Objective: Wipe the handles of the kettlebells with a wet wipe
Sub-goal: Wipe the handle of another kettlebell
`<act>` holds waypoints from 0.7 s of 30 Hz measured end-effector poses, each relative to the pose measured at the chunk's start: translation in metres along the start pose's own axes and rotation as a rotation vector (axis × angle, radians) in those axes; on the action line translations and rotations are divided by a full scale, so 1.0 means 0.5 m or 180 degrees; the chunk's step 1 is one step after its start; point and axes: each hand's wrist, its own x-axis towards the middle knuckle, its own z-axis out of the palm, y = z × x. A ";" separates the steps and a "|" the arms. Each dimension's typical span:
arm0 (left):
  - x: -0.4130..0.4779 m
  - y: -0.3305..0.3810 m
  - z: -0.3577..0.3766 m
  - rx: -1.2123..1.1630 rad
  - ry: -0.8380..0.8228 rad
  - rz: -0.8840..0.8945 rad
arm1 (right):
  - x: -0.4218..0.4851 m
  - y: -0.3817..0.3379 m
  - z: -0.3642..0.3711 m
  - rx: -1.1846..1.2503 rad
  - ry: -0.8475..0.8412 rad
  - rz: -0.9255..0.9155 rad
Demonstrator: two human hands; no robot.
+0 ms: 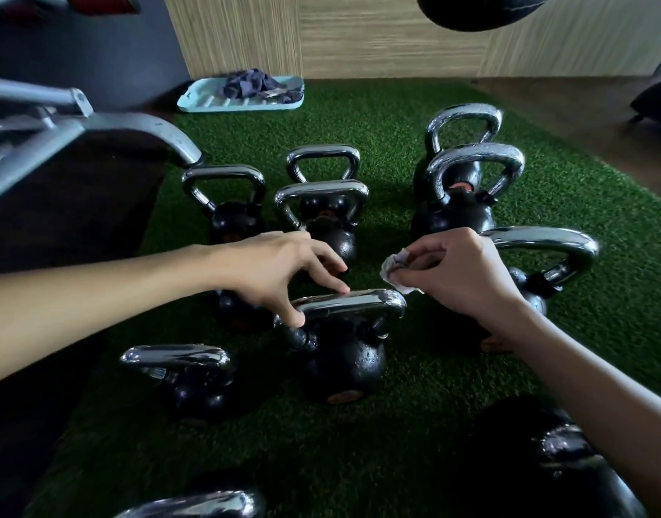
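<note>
A black round kettlebell (343, 358) with a shiny silver handle (358, 302) stood near the middle of the green grass mat (433, 405). The left hand (280, 271) reached down to the left end of the handle. Its thumb sat at the handle's front and one finger lay on top, so it pinched the bar between them. The other fingers were bent and spread a little apart.

The right hand (463, 278) was just above the right end of the same handle. Its thumb and fingers were pressed together on a small crumpled white wet wipe (394, 269). The wipe hung right by the handle's corner, but I could not tell if it touched.

More black kettlebells with silver handles stood around, some toward the far edge of the mat (323, 162) and one close to the right edge (545, 256). A pale blue plastic tray (209, 100) lay at the far edge, with a dark blue cloth (254, 84) bunched up in it. A grey metal gym frame (97, 132) stood over the left edge.
</note>
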 end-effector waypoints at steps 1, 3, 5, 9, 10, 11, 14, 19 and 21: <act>0.000 0.004 0.005 0.0044 0.0025 -0.0017 | -0.001 0.000 0.002 -0.0015 -0.0001 0.0013; 0.000 0.007 0.013 0.0096 0.0010 -0.0036 | -0.005 -0.002 0.006 -0.0057 -0.0025 0.0008; 0.004 0.001 0.015 0.0026 -0.0111 -0.0049 | -0.008 -0.004 0.009 -0.0098 -0.0040 -0.0025; 0.014 -0.011 -0.006 -0.0162 -0.0299 0.0039 | -0.016 -0.008 0.015 -0.0200 0.0010 0.0037; 0.014 -0.012 -0.011 -0.0155 -0.0342 0.0078 | -0.021 -0.010 0.015 -0.0205 0.0050 0.0082; 0.014 -0.013 -0.016 -0.0135 -0.0386 0.0102 | -0.025 -0.013 0.014 -0.0211 0.0096 0.0117; 0.013 -0.014 -0.015 -0.0083 -0.0444 0.0172 | -0.044 -0.024 0.008 -0.0240 0.0243 0.0210; 0.012 -0.003 -0.022 0.0300 -0.0446 0.0300 | -0.099 -0.041 -0.028 -0.0475 0.0405 0.0324; 0.007 0.023 -0.015 0.0467 -0.0219 0.0447 | -0.133 -0.046 -0.061 -0.0701 0.0408 0.0288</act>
